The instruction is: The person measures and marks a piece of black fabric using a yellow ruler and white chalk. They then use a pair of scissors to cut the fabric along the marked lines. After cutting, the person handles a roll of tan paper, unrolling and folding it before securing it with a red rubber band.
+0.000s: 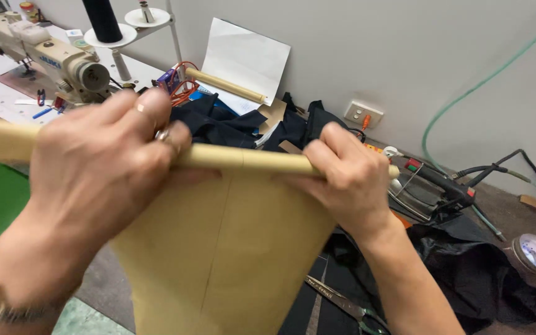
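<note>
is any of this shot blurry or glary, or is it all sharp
Head view: the left hand is close to the lens and soft, and the left end of the paper roll smears into blur; the right hand, iron and scissors look sharper; lighting is even and soft, with no strong glare on the wall.

A: Both hands grip a rolled sheet of tan pattern paper (231,248); left hand (103,164) and right hand (345,177) are curled over the rolled top edge, loose end hanging below.

B: Behind it?

A: Dark navy fabric (231,124) heaped near the wall, a second paper roll (224,85), a cream sewing machine (44,59) far left. Scissors (342,304) lie low on black cloth (479,273); an iron (432,186) sits right.
</note>
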